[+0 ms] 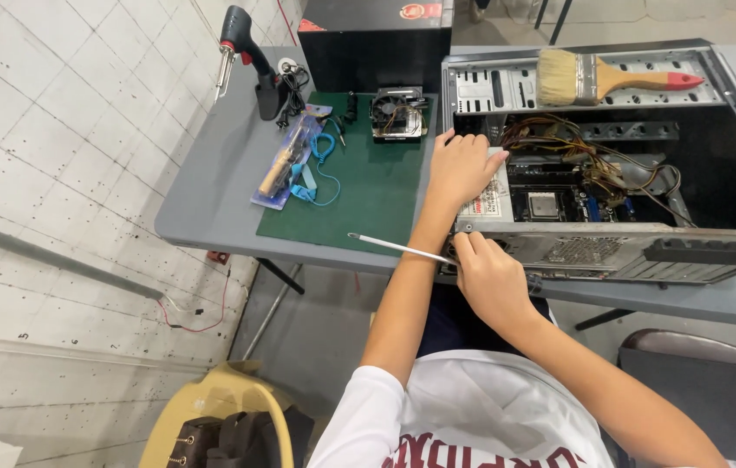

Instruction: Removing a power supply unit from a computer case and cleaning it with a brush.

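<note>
Grey folding worktop [212,186] against a tiled wall, carrying a green mat [368,195] and an open computer case [611,147] lying at its right end. Left hand [459,169] rests flat on the case's near left corner, fingers spread, grasping nothing. Right hand [489,277] is clenched around a slim screwdriver [398,248] at the case's front edge; its shaft juts left over the worktop's near edge. Steadying the case and keeping the tool straight would seem wise. A paintbrush [611,78] lies on top.

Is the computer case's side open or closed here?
Open. The computer case lies on its side with no panel on top; the motherboard and wiring show inside.
</note>
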